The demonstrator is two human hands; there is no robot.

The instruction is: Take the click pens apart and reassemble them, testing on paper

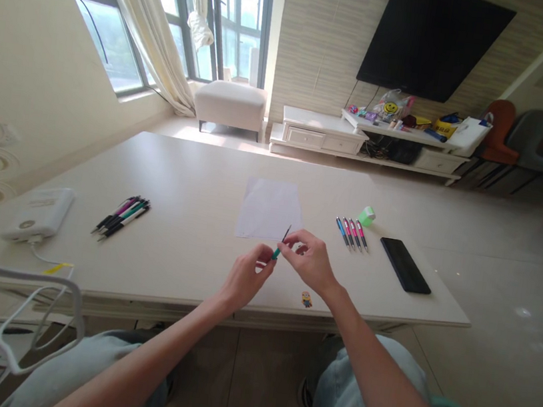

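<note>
Above the front of the pale table (53,173), both of my hands meet around a slim teal-and-black pen (277,252). My left hand (245,279) pinches its lower teal end, and my right hand (309,259) grips it a little higher with the fingertips. The pen's dark tip points up and away, towards a blank white sheet of paper (270,210). It stays just in front of the sheet. A small cartoon sticker (307,299) lies on the table below my right wrist.
To the left lie several black pens with coloured trim (120,217) and a white power bank (39,214) with a cable. To the right are several pink-and-blue pens (351,233), a small green cylinder (367,215) and a black tablet (405,266).
</note>
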